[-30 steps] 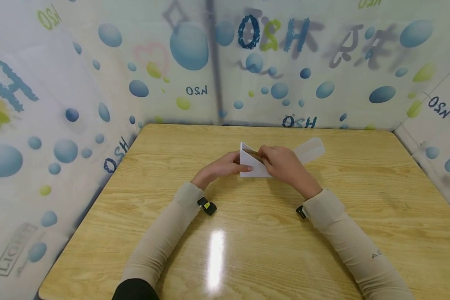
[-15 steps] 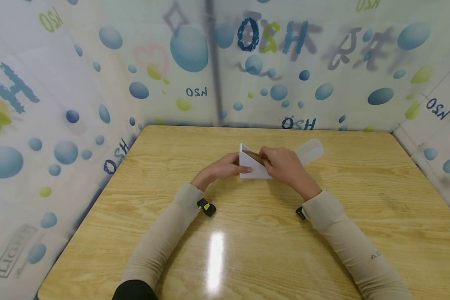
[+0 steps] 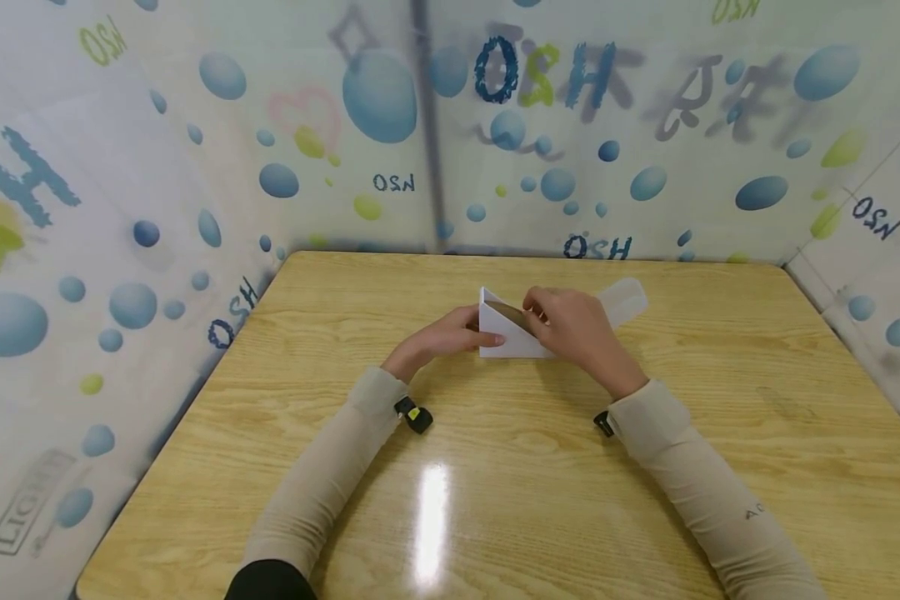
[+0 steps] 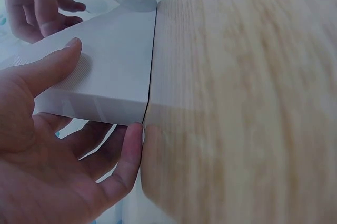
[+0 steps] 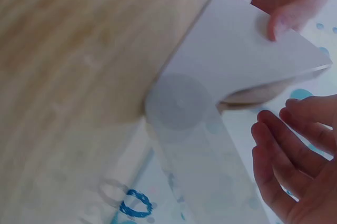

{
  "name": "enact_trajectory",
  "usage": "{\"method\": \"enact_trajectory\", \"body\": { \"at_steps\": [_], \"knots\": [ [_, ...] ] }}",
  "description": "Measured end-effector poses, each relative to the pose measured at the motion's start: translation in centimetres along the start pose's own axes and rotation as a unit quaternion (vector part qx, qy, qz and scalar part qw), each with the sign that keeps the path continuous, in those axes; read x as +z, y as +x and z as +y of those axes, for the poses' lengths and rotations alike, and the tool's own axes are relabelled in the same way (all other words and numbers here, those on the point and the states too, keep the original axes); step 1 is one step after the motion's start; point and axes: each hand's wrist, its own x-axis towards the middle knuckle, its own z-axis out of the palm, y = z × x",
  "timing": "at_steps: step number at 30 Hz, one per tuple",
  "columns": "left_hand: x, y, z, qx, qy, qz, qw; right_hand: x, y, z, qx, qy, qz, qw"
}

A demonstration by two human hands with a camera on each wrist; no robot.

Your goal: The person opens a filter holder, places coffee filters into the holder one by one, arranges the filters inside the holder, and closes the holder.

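A white box (image 3: 513,340) with a slanted open top stands on the table, brown showing inside its opening (image 3: 512,314). My left hand (image 3: 450,332) holds its left end, thumb on the near face and fingers around the end, as the left wrist view shows of the box (image 4: 110,60). A translucent flap (image 3: 626,300) extends from the box's lower right corner, joined at a round pivot (image 5: 179,103). Beside the opening is my right hand (image 3: 579,329), fingers loosely bent; in the right wrist view its fingertips (image 5: 263,129) are apart from the box and hold nothing.
The light wooden table (image 3: 510,483) extends around the box on every side. A wall covering with bubbles and letters (image 3: 555,125) rises behind its far edge. Small dark devices (image 3: 416,415) are strapped at both wrists.
My right hand has moved slightly right and drawn back from the opening, its fingers lifting; more of the brown inside shows. The left hand and box keep their place.
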Motion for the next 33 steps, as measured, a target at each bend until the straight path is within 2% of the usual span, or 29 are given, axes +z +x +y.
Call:
{"method": "enact_trajectory", "body": {
  "at_steps": [10,22,27,33],
  "knots": [
    [0.1,0.1,-0.1,0.010,0.005,0.000,0.9999,-2.9,-0.2,0.4,0.016,0.003,0.037,0.999],
    [0.1,0.1,-0.2,0.006,0.003,-0.001,1.0000,-6.0,-0.6,1.6,0.072,-0.009,0.035,0.997],
    [0.1,0.1,-0.1,0.004,0.003,0.003,1.0000,-6.6,-0.9,2.1,0.085,-0.005,0.041,0.996],
    [0.1,0.1,0.0,0.003,0.001,0.004,1.0000,-6.6,-0.8,2.1,0.080,0.000,0.026,0.996]
  ]
}}
